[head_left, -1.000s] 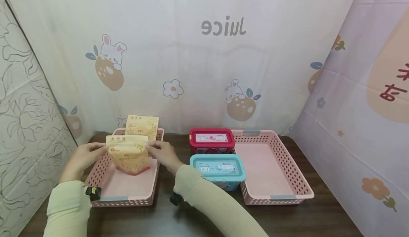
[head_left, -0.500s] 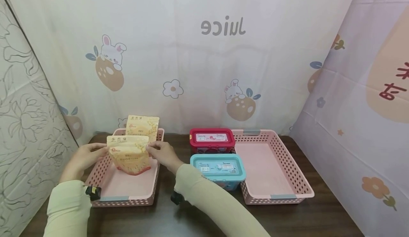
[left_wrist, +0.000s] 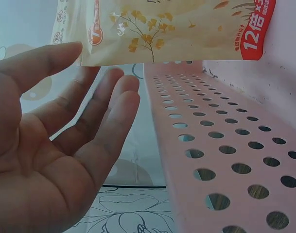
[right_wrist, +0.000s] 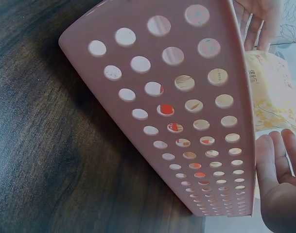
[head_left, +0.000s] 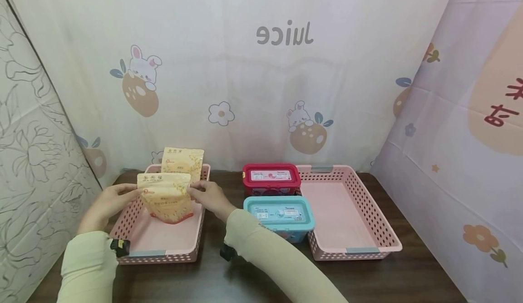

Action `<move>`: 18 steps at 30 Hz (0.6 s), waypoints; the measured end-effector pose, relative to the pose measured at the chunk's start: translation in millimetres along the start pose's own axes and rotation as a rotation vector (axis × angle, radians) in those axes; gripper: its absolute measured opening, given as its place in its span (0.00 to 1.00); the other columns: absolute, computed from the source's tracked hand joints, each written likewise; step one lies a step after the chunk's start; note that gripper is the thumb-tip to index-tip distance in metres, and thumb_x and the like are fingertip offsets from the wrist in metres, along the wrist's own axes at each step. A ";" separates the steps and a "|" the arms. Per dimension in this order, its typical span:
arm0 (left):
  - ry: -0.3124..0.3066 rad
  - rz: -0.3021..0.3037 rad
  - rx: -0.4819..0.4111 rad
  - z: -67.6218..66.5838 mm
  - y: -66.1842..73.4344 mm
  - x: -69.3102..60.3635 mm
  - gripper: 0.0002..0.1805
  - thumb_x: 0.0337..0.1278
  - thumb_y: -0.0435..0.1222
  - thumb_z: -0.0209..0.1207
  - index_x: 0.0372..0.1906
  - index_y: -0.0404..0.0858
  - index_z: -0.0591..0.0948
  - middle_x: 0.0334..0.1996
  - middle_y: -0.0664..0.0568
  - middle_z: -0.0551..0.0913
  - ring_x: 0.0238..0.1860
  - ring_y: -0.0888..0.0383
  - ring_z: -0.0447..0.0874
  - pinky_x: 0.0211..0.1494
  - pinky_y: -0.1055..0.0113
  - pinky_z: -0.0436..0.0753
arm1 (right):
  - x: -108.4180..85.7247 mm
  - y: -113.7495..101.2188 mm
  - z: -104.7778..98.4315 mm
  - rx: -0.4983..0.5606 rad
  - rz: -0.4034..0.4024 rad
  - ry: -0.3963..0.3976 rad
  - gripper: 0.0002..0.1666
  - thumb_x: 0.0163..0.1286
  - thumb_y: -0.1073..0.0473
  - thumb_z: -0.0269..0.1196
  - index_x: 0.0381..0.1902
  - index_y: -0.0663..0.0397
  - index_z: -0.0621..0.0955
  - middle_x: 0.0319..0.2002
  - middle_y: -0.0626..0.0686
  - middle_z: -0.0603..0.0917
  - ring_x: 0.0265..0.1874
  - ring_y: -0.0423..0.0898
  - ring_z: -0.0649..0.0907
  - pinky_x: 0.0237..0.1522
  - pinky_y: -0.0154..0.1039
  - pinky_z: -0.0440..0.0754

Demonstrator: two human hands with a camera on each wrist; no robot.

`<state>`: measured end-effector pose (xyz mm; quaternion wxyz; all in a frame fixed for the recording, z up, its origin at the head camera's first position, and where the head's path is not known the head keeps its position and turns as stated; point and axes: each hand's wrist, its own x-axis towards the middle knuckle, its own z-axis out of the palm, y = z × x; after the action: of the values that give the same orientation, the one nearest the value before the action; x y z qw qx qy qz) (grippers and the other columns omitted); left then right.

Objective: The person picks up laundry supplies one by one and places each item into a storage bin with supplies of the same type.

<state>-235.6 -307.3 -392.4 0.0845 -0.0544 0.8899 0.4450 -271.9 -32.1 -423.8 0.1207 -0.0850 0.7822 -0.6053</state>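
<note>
head view, front pouch (head_left: 166,198): upright in the middle of the left basket (head_left: 163,241), before the back pouch (head_left: 183,158), which stands by the far edge; sealed top up, red base down, printed face toward the near edge.
head view, left hand (head_left: 118,199): thumb and finger pinch the left side, near the top; the front pouch lies right of them.
head view, right hand (head_left: 210,198): fingertips pinch the right side at like height; the front pouch lies left of them; neither hand is nearer.
left wrist view, thumb and forefinger: meet at the edge, other fingers spread and free.
left wrist view, top-to-base line: runs beside the holed wall; whether it is the long axis, cannot tell.
right wrist view, red base: shows through the holes, below the rim; whether it touches the basket floor, cannot tell.
right wrist view, right-hand grip: partly cut off, cannot tell.
</note>
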 end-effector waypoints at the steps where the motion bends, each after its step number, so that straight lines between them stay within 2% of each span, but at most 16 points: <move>1: -0.001 -0.007 -0.001 0.1 0.3 0.0 0.47 0.70 0.61 0.50 0.73 0.24 0.59 0.69 0.23 0.61 0.67 0.26 0.61 0.62 0.30 0.68 | -0.1 0.1 -0.4 -0.001 0.001 -0.001 0.17 0.71 0.47 0.65 0.51 0.49 0.84 0.40 0.46 0.85 0.44 0.51 0.86 0.53 0.50 0.84; 6: -0.009 -0.036 -0.028 0.8 1.7 -1.0 0.51 0.67 0.63 0.51 0.75 0.25 0.57 0.70 0.23 0.58 0.67 0.27 0.61 0.60 0.31 0.72 | -1.6 1.7 -2.0 0.006 0.000 -0.008 0.19 0.71 0.46 0.65 0.54 0.49 0.83 0.41 0.46 0.84 0.43 0.50 0.85 0.53 0.49 0.83; 12: -0.003 -0.026 0.001 -1.1 4.4 -2.9 0.51 0.67 0.64 0.51 0.75 0.26 0.56 0.71 0.23 0.55 0.69 0.25 0.54 0.63 0.28 0.64 | -2.3 2.3 -3.5 0.025 -0.016 -0.021 0.21 0.71 0.46 0.65 0.56 0.50 0.81 0.42 0.47 0.84 0.44 0.52 0.85 0.54 0.51 0.83; 18: 0.000 -0.013 -0.016 -2.5 5.8 -4.7 0.50 0.68 0.63 0.50 0.76 0.27 0.56 0.72 0.24 0.55 0.70 0.25 0.54 0.64 0.28 0.63 | -3.2 1.5 -5.5 0.042 -0.001 -0.026 0.24 0.70 0.46 0.65 0.59 0.50 0.79 0.42 0.47 0.83 0.45 0.53 0.85 0.55 0.52 0.82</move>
<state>-232.3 -305.8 -385.5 0.0869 -0.0608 0.8860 0.4514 -270.5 -25.8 -423.7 0.1322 -0.0906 0.7675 -0.6207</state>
